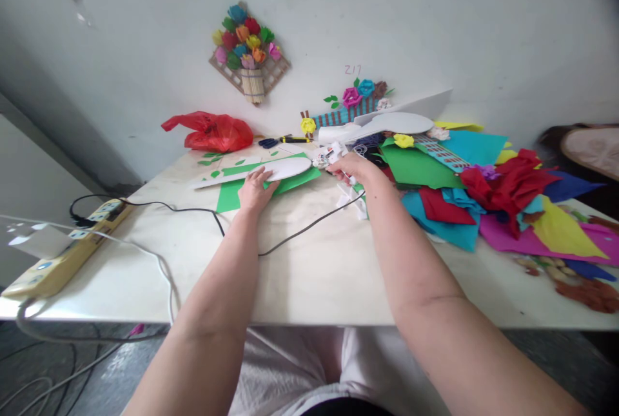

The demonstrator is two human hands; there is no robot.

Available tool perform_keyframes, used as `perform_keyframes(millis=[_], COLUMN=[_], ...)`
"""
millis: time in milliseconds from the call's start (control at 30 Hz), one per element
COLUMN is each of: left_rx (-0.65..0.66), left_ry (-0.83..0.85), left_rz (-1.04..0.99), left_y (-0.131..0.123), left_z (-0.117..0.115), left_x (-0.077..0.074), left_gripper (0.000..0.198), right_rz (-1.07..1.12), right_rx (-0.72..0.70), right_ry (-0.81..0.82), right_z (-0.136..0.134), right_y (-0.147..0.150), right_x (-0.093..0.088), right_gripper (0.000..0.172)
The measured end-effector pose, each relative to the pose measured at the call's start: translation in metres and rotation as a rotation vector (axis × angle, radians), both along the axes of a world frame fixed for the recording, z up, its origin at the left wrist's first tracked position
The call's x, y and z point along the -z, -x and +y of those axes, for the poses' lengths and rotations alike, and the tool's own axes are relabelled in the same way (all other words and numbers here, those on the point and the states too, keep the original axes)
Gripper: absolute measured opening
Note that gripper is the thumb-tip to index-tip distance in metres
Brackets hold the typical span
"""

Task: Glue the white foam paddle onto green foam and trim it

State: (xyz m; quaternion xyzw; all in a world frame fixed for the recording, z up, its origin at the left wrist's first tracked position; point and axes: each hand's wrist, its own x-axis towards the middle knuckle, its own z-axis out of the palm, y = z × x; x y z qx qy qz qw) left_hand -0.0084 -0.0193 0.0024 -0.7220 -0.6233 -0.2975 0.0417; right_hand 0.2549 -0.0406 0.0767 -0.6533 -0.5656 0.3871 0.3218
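A white cutout [289,168], with a rounded end and a long narrow handle, lies across a green paper sheet [229,197]. On its handle near the rounded part rests my left hand [256,190], fingers spread over the surface. My right hand [352,168] is closed around a white glue gun [334,153], seen only in part, with its front near the cutout's rounded tip. From below this hand a black cord [309,233] trails across the table. Small green paper leaves [215,174] lie close to the handle.
A yellow power strip [62,255] with plugged-in cords occupies the left edge. Behind are a red plastic bag [217,132], scissors [269,142] and another white cutout [396,123]. Coloured papers [512,190] pile up on the right. A flower ornament [250,48] hangs on the wall.
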Motion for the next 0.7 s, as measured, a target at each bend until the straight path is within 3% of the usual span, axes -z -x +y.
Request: perform_keyframes(millis=[500,700], left_rx=[-0.005,-0.015], left_ry=[0.001,0.012], left_rz=[0.001,0.009], left_y=[-0.0005,-0.0019], left_z=[0.0017,0.0004], left_x=[0.0006,-0.0007], left_gripper=[0.043,0.042], right_rz=[-0.004,-0.062], right_rx=[-0.103,-0.146], right_ry=[0.037,0.055], right_z=[0.0005,-0.0031], right_y=[-0.0003,0.0037], right_x=[0.0011,-0.0017], right_gripper=[0.012,0.022])
